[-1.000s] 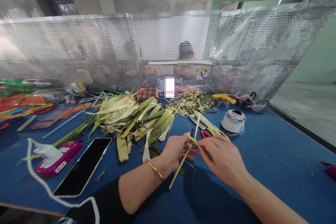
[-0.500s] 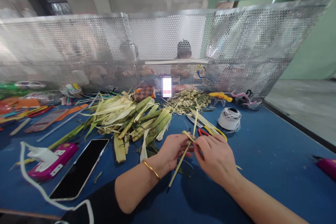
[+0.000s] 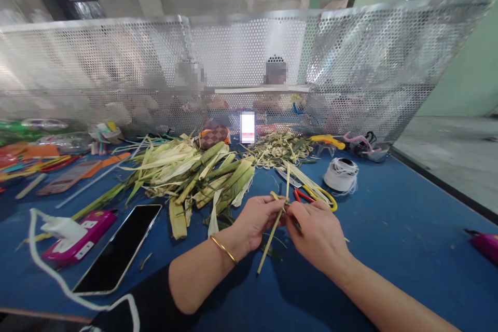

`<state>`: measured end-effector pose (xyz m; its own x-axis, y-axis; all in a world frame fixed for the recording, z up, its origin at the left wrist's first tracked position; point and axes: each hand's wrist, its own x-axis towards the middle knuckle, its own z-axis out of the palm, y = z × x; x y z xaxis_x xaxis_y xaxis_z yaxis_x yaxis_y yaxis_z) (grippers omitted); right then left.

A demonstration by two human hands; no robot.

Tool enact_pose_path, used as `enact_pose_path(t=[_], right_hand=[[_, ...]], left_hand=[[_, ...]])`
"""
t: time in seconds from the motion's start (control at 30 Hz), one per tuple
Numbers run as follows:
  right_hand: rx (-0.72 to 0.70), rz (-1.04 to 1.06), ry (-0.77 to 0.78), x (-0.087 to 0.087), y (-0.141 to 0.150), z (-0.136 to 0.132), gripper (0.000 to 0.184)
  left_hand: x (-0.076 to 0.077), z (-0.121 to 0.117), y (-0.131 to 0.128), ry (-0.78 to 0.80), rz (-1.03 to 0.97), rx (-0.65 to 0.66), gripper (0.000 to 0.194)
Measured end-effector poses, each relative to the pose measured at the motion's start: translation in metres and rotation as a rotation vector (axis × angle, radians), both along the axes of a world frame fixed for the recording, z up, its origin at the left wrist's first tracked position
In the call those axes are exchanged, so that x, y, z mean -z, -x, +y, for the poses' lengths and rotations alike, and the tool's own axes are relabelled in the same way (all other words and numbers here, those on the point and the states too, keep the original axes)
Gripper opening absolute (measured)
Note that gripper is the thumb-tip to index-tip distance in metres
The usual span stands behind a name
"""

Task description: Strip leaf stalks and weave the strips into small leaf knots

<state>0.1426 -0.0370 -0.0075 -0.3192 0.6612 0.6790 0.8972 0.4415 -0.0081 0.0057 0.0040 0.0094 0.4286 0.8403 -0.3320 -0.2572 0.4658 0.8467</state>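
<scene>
My left hand (image 3: 253, 222) pinches a thin, pale yellow-green stalk (image 3: 268, 248), which slants from low in front of me up past my fingertips. A short strip of corn husk (image 3: 274, 196) bends across the stalk at my fingers. Close against it, my right hand (image 3: 319, 231) is closed with thumb and fingertips together at that crossing, on the strip's end as far as it shows. Its curled fingers partly hide the grip. Just beyond the right hand lie scissors (image 3: 331, 201) with red and yellow handles, beside several cut husk strips (image 3: 307, 180).
Corn husks (image 3: 175, 161) lie heaped left of centre, with curled husk pieces (image 3: 282, 148) behind. A spool of white string (image 3: 340, 175) stands right. A phone (image 3: 119, 251) and magenta power strip (image 3: 73, 249) lie left. A perforated metal screen (image 3: 249, 52) crosses the back; people sit beyond.
The stalk's lower end has swung slightly right and up. My right fingers have curled in a little more at the crossing. The left hand has barely moved.
</scene>
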Motion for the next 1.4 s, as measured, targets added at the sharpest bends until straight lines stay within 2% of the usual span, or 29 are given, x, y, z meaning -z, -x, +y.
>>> enact_pose_path(t=[0.1, 0.27, 0.37, 0.43, 0.53, 0.6, 0.7, 0.8, 0.9, 1.0, 1.1, 1.13, 1.23, 1.33, 1.4], right_hand=[[-0.027, -0.098, -0.042, -0.002, 0.002, -0.002, 0.019], [-0.256, -0.335, -0.052, -0.001, 0.009, -0.003, 0.022], [-0.302, -0.284, -0.047, 0.001, 0.008, -0.003, 0.020], [-0.287, -0.076, -0.048, 0.000, 0.005, -0.002, 0.019], [-0.167, 0.404, 0.038, -0.001, -0.003, 0.002, 0.015], [-0.070, 0.719, 0.216, 0.000, -0.009, 0.008, 0.015], [-0.023, 1.104, 0.585, 0.004, -0.014, 0.019, 0.028], [-0.037, 1.335, 0.843, 0.007, -0.012, 0.025, 0.037], [-0.053, 1.410, 0.924, 0.008, -0.008, 0.024, 0.039], [-0.118, 1.284, 0.959, 0.006, -0.007, 0.019, 0.035], [-0.293, 1.040, 0.859, 0.001, -0.010, 0.015, 0.017], [-0.354, 0.930, 0.792, -0.001, -0.012, 0.014, 0.013], [-0.421, 0.506, 0.535, -0.005, -0.014, 0.011, 0.024], [-0.350, 0.179, 0.191, -0.006, -0.014, 0.009, 0.022], [-0.290, 0.110, 0.009, -0.006, -0.013, 0.009, 0.020]], left_hand=[[0.004, 0.002, 0.000, -0.009, -0.008, -0.040, 0.020], [0.011, 0.003, 0.000, -0.024, -0.036, -0.045, 0.022], [0.012, 0.003, 0.000, -0.032, -0.030, -0.037, 0.023], [0.011, 0.003, 0.000, -0.052, -0.007, -0.045, 0.024], [0.006, 0.002, 0.001, -0.077, 0.037, -0.040, 0.025], [0.003, 0.001, 0.000, -0.096, 0.068, -0.019, 0.026], [0.001, -0.001, 0.000, -0.144, 0.102, 0.013, 0.028], [0.003, -0.002, -0.002, -0.182, 0.135, 0.002, 0.026], [0.006, 0.000, -0.002, -0.217, 0.175, -0.065, 0.022], [0.007, 0.005, -0.001, -0.221, 0.179, -0.153, 0.017], [0.005, 0.009, 0.002, -0.201, 0.154, -0.212, 0.017], [0.004, 0.010, 0.003, -0.198, 0.151, -0.220, 0.018], [0.002, 0.010, 0.004, -0.206, 0.175, -0.231, 0.021], [0.001, 0.008, 0.002, -0.219, 0.228, -0.217, 0.028], [0.002, 0.005, 0.001, -0.234, 0.254, -0.190, 0.028]])
